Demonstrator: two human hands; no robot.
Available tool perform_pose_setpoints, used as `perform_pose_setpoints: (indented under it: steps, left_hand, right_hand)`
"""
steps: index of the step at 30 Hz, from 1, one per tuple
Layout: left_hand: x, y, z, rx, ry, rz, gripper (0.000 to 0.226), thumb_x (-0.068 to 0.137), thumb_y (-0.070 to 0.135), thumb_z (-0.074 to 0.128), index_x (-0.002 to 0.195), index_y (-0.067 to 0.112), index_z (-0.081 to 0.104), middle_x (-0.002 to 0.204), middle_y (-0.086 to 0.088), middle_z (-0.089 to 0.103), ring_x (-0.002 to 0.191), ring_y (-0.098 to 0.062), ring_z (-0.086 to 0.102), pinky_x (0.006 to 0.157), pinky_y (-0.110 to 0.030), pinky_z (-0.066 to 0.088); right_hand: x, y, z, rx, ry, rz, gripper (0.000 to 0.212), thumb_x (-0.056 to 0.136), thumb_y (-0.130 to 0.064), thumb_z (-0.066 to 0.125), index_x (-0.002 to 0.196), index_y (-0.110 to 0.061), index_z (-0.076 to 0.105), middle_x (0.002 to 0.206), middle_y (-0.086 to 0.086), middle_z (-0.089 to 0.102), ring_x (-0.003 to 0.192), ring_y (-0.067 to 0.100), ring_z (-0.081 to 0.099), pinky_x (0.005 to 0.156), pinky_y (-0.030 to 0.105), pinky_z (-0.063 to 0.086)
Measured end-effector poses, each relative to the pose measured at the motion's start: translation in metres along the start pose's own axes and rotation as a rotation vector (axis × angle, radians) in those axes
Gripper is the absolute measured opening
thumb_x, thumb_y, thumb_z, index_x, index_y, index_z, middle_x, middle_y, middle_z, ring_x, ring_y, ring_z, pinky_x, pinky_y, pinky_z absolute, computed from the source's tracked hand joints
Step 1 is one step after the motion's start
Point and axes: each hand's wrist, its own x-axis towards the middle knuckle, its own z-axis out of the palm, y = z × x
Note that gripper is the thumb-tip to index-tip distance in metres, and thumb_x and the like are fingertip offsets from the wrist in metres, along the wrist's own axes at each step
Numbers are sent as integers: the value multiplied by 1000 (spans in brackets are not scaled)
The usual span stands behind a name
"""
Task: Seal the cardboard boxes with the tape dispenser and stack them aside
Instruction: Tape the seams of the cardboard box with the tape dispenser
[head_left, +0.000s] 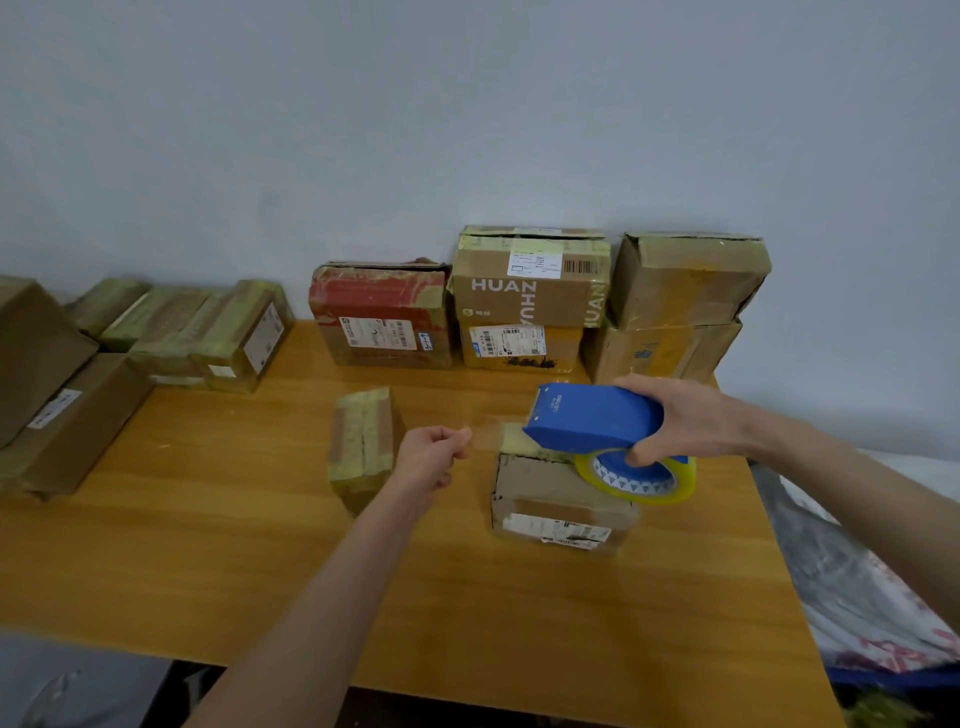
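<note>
- The right hand grips the blue tape dispenser from above, fingers wrapped round its back end and one fingertip on the hub of the roll of tape.
- The dispenser is over the top of a brown box that sits on the worktop, right of centre. Whether it touches the box cannot be told.
- The left hand is curled, thumb and forefinger pinching the free end of a clear strip of tape that stretches level from the dispenser's front across to that hand.
- Just left of the left hand stands a small taped box, apart from the brown box.
- Along the wall at the back: a red-topped box. Next to it is a box printed HUAN, stacked on a yellow box. To the right, two more boxes sit one on the other.
- At the far left lie a row of taped boxes and a pile of plain brown boxes.
- A patterned cloth lies off the worktop's right edge.
</note>
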Motion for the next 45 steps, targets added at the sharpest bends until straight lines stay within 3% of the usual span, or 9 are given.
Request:
perform_pose_setpoints:
  steps: [17,22,29,32,34,36,39,42,45]
  left_hand:
    - [13,-38,3,-41,141,-115,24,94,18,61,73,8,56,69,-2,50,53,-13,32,42,-23,27]
    - [18,-49,22,61,163,-162,23,96,17,57,75,8,56,76,-7,54,54,-14,35,46,-25,29]
    - [20,-55,49,319,10,-174,22,101,23,46,107,8,61,67,0,50,53,-12,40,44,-23,33]
    - [19,-52,35,605,-91,-111,46,100,38,46,142,20,41,73,-3,57,52,-12,46,43,-22,39]
    - [17,-51,26,727,-16,39,51,98,42,48,144,20,40,90,-7,65,64,-12,54,57,-23,48]
    - [9,-43,22,683,147,352,42,97,36,51,136,19,51,116,-5,60,86,-7,55,77,-21,49]
    - [-8,-31,29,757,-6,737,63,93,45,52,147,20,33,144,14,32,129,-3,34,107,-26,33]
    - [-19,-34,41,1039,-179,723,92,89,63,46,152,21,-5,156,13,-11,143,-2,-9,118,-28,6]
    - [-19,-36,42,1062,-195,610,100,87,62,50,152,17,-11,159,5,-16,147,-9,-10,121,-33,10]
  right_hand:
    - [11,8,6,-105,36,23,74,56,-57,62,127,-44,42,106,-12,57,94,12,58,83,37,54]
    - [12,5,14,-161,108,29,81,57,-58,57,134,-40,40,106,-10,59,90,14,58,75,32,53]
    - [18,0,19,-185,127,30,84,58,-59,55,138,-40,37,104,-11,58,88,13,58,66,23,48]
    - [20,-3,20,-231,112,50,84,60,-59,57,139,-39,36,106,-9,58,89,15,57,66,24,47]
    - [19,-3,20,-252,120,63,81,65,-56,62,140,-40,36,106,-9,57,89,15,56,64,22,44]
    - [19,-4,21,-258,134,66,77,69,-52,67,139,-40,37,105,-10,56,88,14,56,61,19,42]
    - [24,-5,22,-240,130,52,70,71,-48,68,134,-40,40,103,-9,59,86,14,57,64,23,47]
    - [26,-7,19,-284,100,34,68,70,-51,67,132,-37,41,104,-7,59,88,16,59,71,30,53]
    - [27,-2,15,-273,75,-4,73,70,-58,68,134,-37,40,106,-8,58,89,15,59,73,30,54]
